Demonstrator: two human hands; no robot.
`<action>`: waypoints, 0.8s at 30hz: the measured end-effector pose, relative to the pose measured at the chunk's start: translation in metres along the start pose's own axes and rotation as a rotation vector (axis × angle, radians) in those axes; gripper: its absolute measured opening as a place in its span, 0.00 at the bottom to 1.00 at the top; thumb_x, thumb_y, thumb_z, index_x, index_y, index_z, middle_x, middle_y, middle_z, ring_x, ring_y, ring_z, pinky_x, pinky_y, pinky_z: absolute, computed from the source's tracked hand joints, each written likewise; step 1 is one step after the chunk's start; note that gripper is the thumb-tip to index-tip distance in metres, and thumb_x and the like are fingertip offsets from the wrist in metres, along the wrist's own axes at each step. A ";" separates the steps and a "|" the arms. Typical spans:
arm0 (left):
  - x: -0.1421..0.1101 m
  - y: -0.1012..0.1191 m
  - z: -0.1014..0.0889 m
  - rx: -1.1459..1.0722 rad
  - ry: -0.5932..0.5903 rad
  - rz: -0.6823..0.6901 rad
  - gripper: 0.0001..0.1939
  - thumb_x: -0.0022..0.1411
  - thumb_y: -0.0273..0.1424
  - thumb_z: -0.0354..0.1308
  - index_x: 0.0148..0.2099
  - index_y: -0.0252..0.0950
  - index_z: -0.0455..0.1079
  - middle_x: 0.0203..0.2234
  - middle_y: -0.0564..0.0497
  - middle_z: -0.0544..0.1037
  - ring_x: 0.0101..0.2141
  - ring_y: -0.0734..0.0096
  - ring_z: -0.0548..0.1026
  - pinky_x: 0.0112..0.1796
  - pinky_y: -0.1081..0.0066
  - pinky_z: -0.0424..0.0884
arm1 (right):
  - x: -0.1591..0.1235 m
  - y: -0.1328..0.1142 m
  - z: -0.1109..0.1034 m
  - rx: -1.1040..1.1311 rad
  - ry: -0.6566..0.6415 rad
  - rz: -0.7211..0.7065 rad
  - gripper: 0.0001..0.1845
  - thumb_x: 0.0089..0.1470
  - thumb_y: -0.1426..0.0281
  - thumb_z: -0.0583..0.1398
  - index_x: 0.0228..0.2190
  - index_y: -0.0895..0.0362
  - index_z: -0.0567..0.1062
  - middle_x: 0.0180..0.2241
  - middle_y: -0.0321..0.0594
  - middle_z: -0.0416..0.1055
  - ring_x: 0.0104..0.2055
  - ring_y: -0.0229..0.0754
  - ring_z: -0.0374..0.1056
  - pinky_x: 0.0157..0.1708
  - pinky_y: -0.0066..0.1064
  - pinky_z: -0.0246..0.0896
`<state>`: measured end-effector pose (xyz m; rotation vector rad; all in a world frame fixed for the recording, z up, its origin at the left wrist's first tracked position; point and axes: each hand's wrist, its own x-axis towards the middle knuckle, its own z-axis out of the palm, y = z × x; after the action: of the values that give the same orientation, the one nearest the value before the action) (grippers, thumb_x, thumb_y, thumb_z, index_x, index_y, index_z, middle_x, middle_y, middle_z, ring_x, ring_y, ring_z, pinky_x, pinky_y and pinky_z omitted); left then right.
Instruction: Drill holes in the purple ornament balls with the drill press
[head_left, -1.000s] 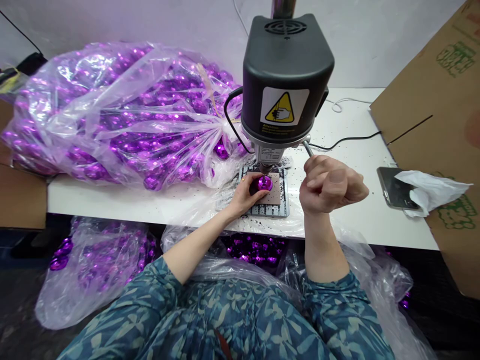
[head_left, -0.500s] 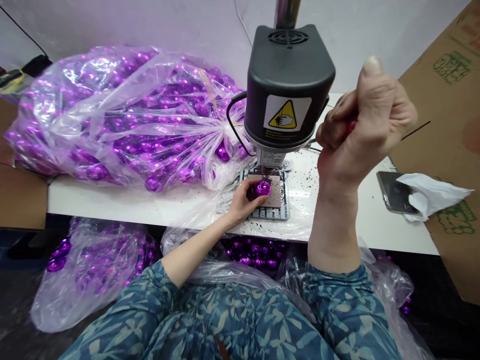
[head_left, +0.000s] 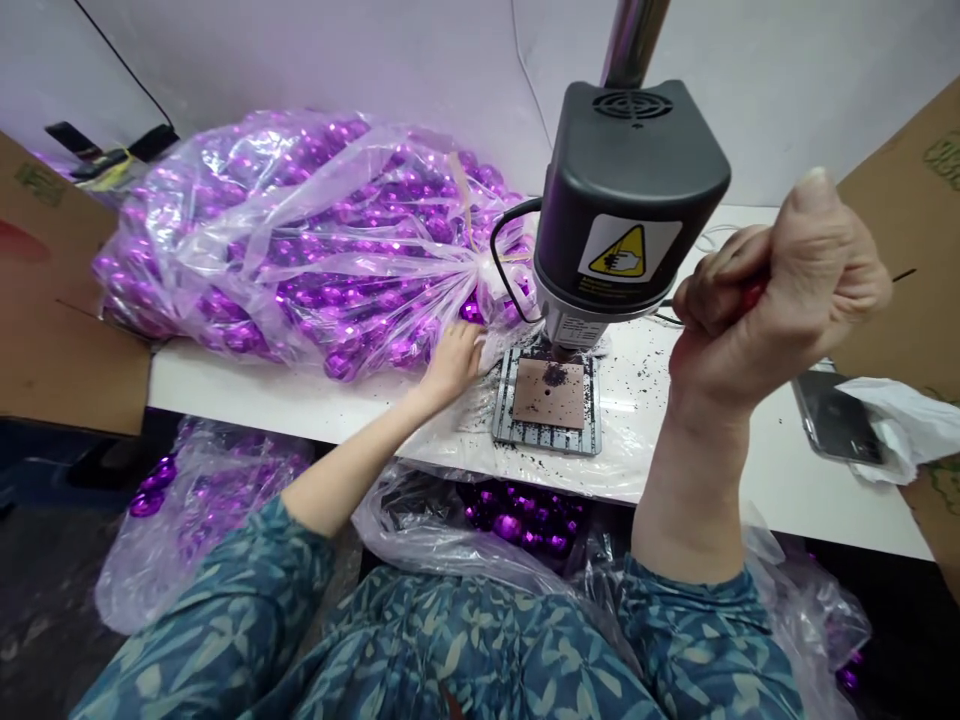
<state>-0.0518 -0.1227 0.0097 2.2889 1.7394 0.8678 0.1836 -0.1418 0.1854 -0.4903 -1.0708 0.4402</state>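
My left hand (head_left: 452, 362) is at the mouth of a clear plastic bag (head_left: 300, 270) full of shiny purple balls. Its fingers reach toward a purple faceted ball (head_left: 471, 308) at the opening, with the thumb held apart; the fingertips are partly hidden. Raised on the right, my right hand (head_left: 780, 280) makes a fist around a red handle (head_left: 754, 292), mostly covered by the fingers. Between the hands stands a black drill press (head_left: 634, 190) with a yellow warning label. Below its chuck, a brown square board (head_left: 549, 395) with a small hole and dark shavings lies on a slotted metal base (head_left: 510, 435).
Dark shavings are scattered over the white table (head_left: 360, 410). A phone (head_left: 836, 418) and crumpled white tissue (head_left: 911, 405) lie at right. Cardboard boxes flank both sides. Below the table edge, an open bag holds more purple balls (head_left: 517, 520); another bag (head_left: 225, 490) hangs left.
My left hand has left the board and moved up-left to the bag's mouth. The purple ball it held under the drill is gone from the board. My right hand stays on the handle.
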 end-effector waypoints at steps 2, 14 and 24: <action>0.039 -0.010 0.003 0.167 -0.078 -0.135 0.18 0.67 0.18 0.51 0.57 0.31 0.70 0.55 0.34 0.75 0.55 0.47 0.74 0.56 0.49 0.71 | 0.000 0.000 0.000 0.001 0.004 -0.010 0.23 0.61 0.69 0.58 0.15 0.57 0.62 0.11 0.27 0.52 0.12 0.25 0.48 0.14 0.27 0.38; 0.021 0.001 -0.012 -0.617 0.021 -0.199 0.18 0.67 0.33 0.62 0.58 0.40 0.72 0.50 0.42 0.78 0.45 0.60 0.79 0.46 0.59 0.79 | -0.005 -0.002 -0.001 0.011 0.007 -0.019 0.24 0.61 0.68 0.60 0.15 0.57 0.62 0.12 0.28 0.52 0.12 0.25 0.49 0.15 0.27 0.39; -0.012 0.042 -0.001 -1.502 -0.336 -0.554 0.24 0.62 0.42 0.70 0.54 0.35 0.73 0.36 0.48 0.82 0.27 0.74 0.79 0.26 0.75 0.74 | -0.007 -0.001 -0.001 0.006 0.005 -0.026 0.24 0.61 0.66 0.59 0.16 0.57 0.62 0.12 0.26 0.52 0.12 0.24 0.49 0.15 0.24 0.41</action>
<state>-0.0193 -0.1474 0.0242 0.8280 0.8403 1.0038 0.1816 -0.1464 0.1808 -0.4712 -1.0694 0.4187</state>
